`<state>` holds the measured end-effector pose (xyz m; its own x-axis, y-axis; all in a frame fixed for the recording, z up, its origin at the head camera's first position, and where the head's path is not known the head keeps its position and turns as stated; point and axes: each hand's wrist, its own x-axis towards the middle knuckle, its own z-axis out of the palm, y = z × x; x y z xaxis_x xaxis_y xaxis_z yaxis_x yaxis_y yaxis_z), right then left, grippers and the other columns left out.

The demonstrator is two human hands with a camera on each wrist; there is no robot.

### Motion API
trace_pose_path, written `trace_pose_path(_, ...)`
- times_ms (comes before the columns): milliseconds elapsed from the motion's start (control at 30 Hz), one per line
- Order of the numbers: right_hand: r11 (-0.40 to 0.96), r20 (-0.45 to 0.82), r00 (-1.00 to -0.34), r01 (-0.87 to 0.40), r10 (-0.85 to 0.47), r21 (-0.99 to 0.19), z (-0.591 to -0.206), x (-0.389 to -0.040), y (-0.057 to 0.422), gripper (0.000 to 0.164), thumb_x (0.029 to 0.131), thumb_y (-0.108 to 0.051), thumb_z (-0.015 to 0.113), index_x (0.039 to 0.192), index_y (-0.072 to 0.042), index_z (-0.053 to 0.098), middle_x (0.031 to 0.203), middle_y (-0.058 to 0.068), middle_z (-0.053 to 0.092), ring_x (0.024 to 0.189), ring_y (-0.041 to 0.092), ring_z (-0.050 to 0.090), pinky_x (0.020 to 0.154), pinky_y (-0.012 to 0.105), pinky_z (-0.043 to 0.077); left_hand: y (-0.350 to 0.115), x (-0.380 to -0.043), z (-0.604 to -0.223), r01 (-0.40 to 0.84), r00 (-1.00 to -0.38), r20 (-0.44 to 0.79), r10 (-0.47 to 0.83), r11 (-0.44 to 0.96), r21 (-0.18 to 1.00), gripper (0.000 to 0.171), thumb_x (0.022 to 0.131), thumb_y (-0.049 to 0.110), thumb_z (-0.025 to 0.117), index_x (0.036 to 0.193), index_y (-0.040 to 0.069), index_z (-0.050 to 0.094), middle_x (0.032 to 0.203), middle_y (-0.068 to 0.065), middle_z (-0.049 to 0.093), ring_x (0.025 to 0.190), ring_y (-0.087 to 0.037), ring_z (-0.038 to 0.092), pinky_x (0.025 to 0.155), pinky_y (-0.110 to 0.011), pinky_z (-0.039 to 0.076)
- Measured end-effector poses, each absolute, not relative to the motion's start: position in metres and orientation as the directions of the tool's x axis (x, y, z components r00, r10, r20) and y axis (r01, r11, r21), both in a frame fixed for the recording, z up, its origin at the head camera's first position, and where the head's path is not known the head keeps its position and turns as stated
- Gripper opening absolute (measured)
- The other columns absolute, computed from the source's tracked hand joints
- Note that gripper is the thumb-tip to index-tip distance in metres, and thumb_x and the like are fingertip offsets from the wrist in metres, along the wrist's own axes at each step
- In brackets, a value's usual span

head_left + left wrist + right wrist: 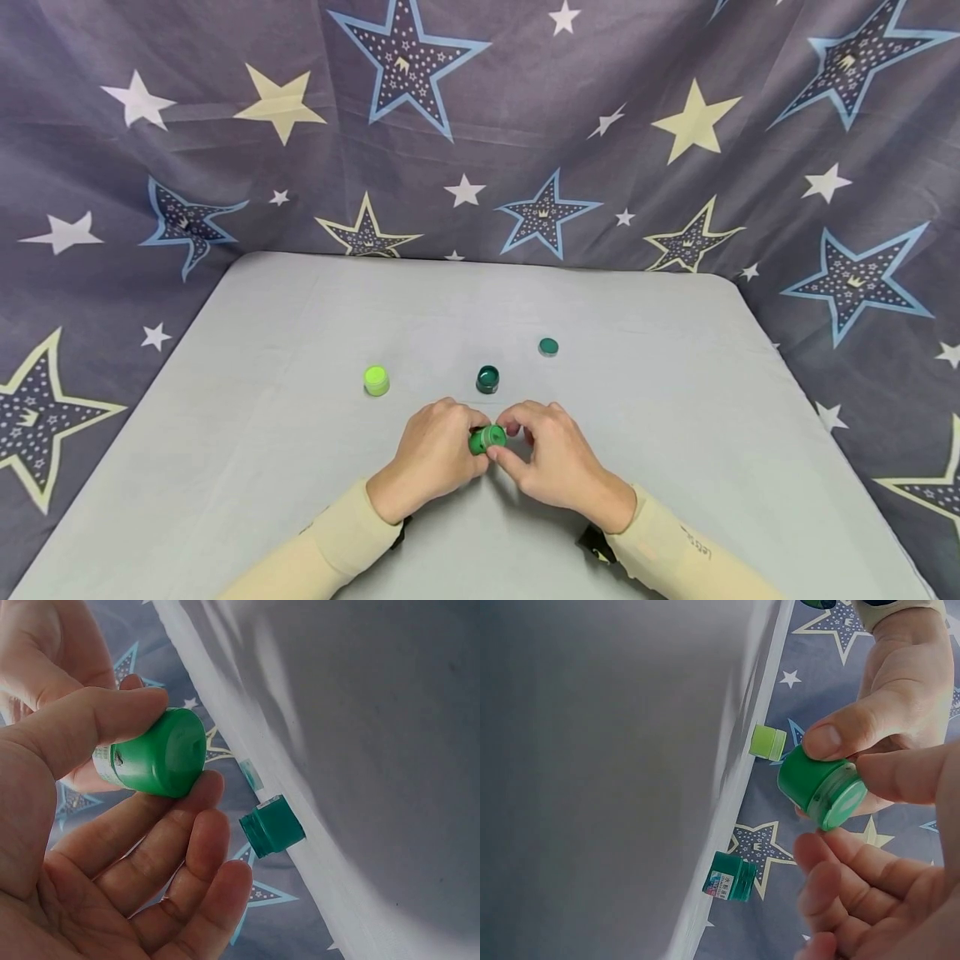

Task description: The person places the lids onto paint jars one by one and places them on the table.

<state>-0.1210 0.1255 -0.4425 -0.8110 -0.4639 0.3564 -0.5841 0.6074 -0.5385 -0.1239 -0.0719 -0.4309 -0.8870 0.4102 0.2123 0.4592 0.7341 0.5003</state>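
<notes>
Low over the table, my left hand (441, 450) grips a small green paint jar (487, 438) by its body, between thumb and fingers. In the left wrist view the base of this paint jar (169, 754) faces outward, tilted on its side. My right hand (558, 458) pinches the lid end of the jar with thumb and index finger. The right wrist view shows the lid (845, 801) on the jar, with the other right fingers (862, 862) loosely bent below it.
Beyond the hands stands a lidless dark green jar (487, 379), labelled on its side (720, 885). Its matching dark green lid (548, 346) lies farther back to the right. A lime green jar (376, 380) stands at the left. A star-patterned cloth (465, 150) hangs behind the table.
</notes>
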Motion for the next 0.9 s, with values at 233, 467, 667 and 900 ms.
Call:
trace_pose_path(233,0.604,0.386,-0.801,-0.599,-0.458,-0.526,-0.4439,-0.1219,0.1251,0.017,0.085,-0.026,0.085,0.09,-0.017,0.072,0.081,-0.002,0.066,0.062,0.016,0.054,0.064,0.027,0.038,-0.0722,-0.124,-0.4308,0.46,-0.886,0.206,0.415,0.735,0.498,0.024,0.07,0.013,0.09,0.071,0.025,0.07,0.059,0.015,0.047,0.062,-0.009,0.043,0.057,-0.027,0.037)
trace_pose_path(467,0.605,0.401,-0.799,-0.601,-0.448,-0.522,-0.445,-0.1224,0.1249,0.017,0.087,-0.028,0.084,0.088,-0.016,0.072,0.077,-0.003,0.064,0.061,0.016,0.054,0.064,0.027,0.039,-0.0718,-0.1245,-0.4312,0.463,-0.885,0.216,0.413,0.728,0.505,0.021,0.071,0.012,0.09,0.073,0.024,0.072,0.061,0.015,0.051,0.062,-0.009,0.044,0.058,-0.027,0.038)
trace_pose_path(667,0.613,0.394,-0.804,-0.594,-0.445,-0.521,-0.4463,-0.1226,0.1257,0.018,0.088,-0.031,0.083,0.086,-0.018,0.071,0.076,-0.004,0.065,0.061,0.01,0.052,0.065,0.026,0.039,-0.0717,-0.1239,-0.4305,0.45,-0.891,0.197,0.41,0.735,0.508,0.019,0.071,0.013,0.091,0.078,0.023,0.076,0.066,0.014,0.059,0.063,-0.008,0.045,0.058,-0.027,0.039)
trace_pose_path(900,0.615,0.39,-0.807,-0.591,-0.444,-0.522,-0.4453,-0.1228,0.1254,0.019,0.089,-0.032,0.082,0.087,-0.016,0.072,0.076,-0.003,0.066,0.062,0.012,0.054,0.065,0.027,0.04,-0.0716,-0.1241,-0.4304,0.451,-0.89,0.197,0.411,0.737,0.503,0.02,0.071,0.014,0.091,0.076,0.024,0.074,0.063,0.016,0.055,0.062,-0.008,0.044,0.058,-0.027,0.038)
